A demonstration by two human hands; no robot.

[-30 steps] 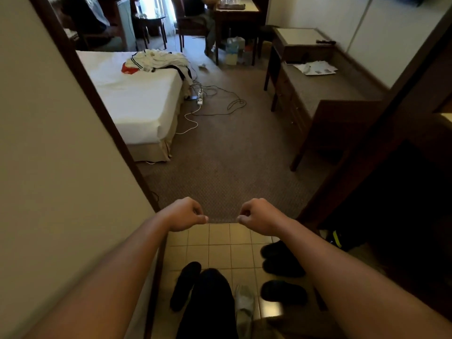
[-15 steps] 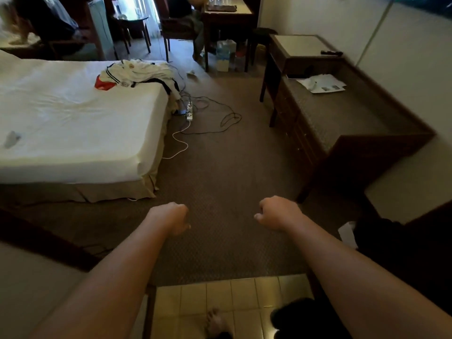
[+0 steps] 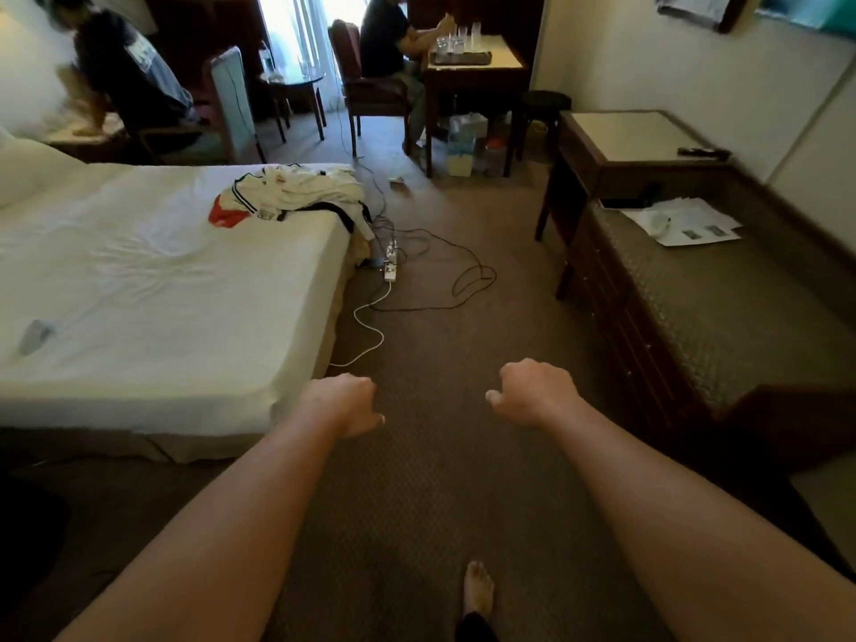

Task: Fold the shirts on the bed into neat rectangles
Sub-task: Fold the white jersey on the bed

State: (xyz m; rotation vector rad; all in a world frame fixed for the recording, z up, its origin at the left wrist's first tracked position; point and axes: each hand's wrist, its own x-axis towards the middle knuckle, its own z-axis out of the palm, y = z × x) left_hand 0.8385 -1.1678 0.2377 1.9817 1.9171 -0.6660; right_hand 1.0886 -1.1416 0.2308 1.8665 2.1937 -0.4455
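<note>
A crumpled pile of shirts (image 3: 296, 192), mostly white with black trim and a red piece, lies on the far right corner of the white bed (image 3: 162, 294). Both my arms reach forward over the carpet, well short of the pile. My left hand (image 3: 345, 403) hangs just off the bed's near right corner with its fingers curled under and nothing in it. My right hand (image 3: 532, 391) is level with it, further right, also curled and holding nothing.
A white power strip (image 3: 391, 261) and looping cables (image 3: 463, 280) lie on the carpet beside the bed. A long low dresser (image 3: 695, 308) with papers (image 3: 690, 222) lines the right wall. Two people (image 3: 384, 39) sit at the far end. My bare foot (image 3: 479, 590) is on the carpet.
I have walked from the tiled entry past the wall onto the carpet. The bed and the shirt pile are nearer and fully in sight. Both hands stay curled.
</note>
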